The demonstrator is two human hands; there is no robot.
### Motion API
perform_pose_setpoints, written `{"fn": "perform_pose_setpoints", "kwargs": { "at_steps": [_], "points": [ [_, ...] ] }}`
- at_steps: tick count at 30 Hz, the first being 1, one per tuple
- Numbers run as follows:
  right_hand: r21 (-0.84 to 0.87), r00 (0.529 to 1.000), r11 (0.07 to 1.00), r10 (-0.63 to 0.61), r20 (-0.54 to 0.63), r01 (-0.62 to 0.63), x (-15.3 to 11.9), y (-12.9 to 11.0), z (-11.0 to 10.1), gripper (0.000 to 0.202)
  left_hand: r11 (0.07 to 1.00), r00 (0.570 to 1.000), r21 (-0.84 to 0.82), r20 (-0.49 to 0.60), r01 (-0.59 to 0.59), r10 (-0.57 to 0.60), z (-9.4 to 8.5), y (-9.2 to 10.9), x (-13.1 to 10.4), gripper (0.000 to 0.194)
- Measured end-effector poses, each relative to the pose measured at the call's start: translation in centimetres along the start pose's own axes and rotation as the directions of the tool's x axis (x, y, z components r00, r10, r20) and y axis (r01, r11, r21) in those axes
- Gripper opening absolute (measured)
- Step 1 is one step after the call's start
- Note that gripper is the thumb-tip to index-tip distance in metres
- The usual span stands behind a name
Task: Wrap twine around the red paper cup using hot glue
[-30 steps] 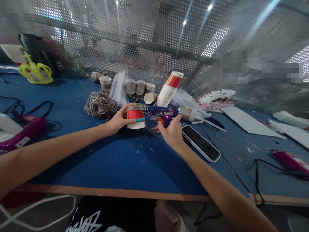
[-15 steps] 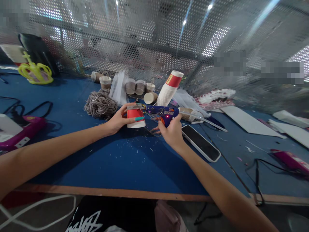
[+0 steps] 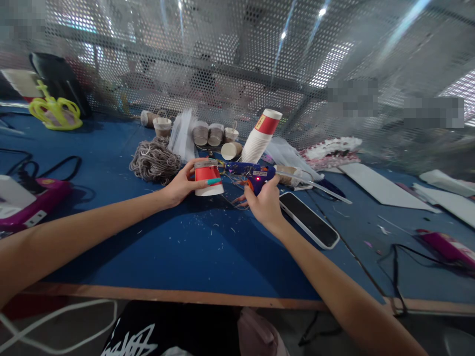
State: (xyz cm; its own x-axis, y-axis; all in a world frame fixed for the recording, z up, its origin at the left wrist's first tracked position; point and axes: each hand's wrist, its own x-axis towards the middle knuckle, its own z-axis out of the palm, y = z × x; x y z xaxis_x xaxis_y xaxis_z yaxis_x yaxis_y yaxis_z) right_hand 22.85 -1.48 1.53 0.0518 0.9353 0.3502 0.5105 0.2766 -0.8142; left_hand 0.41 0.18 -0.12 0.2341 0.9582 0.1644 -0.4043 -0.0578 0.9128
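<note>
A red and white paper cup (image 3: pixel 208 180), upside down with grey cord wound round its upper end, is gripped by my left hand (image 3: pixel 183 185). My right hand (image 3: pixel 264 201) is closed round a blue glue gun (image 3: pixel 249 169) with a lit red light. The gun's nozzle points left and meets the corded part of the cup; whether they touch cannot be made out. A clear glue stick (image 3: pixel 315 184) sticks out of the gun's rear. Behind my left wrist lies a bundle of grey cord (image 3: pixel 155 160).
Stacked paper cups (image 3: pixel 260 138) lean behind the gun, beside several cord-wrapped cups (image 3: pixel 200 133). A phone (image 3: pixel 309 220) lies right of my right hand. At left are a yellow crown (image 3: pixel 55 113) and a magenta power strip (image 3: pixel 46 200); white boards (image 3: pixel 384 188) lie at right.
</note>
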Motion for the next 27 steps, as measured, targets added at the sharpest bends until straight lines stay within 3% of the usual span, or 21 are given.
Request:
{"fn": "perform_pose_setpoints", "kwargs": {
  "at_steps": [11,20,23,27],
  "points": [
    [-0.064,0.999,0.997,-0.036,-0.024,0.035,0.0,0.5,-0.1,0.057,1.0,1.0,-0.019,-0.026,0.014,-0.015,0.0,0.0,0.0,0.068],
    [-0.251,0.976,0.966,-0.116,-0.183,0.068,0.7,1.3,-0.7,0.055,1.0,1.0,-0.005,0.009,-0.023,0.023,-0.2,-0.3,0.0,0.078],
    [-0.362,0.966,0.932,-0.082,-0.246,-0.014,1.3,1.6,-1.1,0.058,0.999,0.997,-0.018,-0.053,-0.05,0.049,-0.3,-0.4,0.2,0.082],
    [-0.409,0.968,0.911,-0.058,-0.244,-0.048,2.4,2.9,-1.3,0.062,0.993,0.969,0.019,-0.214,-0.121,0.122,-1.3,-0.3,0.1,0.056]
  ]
}}
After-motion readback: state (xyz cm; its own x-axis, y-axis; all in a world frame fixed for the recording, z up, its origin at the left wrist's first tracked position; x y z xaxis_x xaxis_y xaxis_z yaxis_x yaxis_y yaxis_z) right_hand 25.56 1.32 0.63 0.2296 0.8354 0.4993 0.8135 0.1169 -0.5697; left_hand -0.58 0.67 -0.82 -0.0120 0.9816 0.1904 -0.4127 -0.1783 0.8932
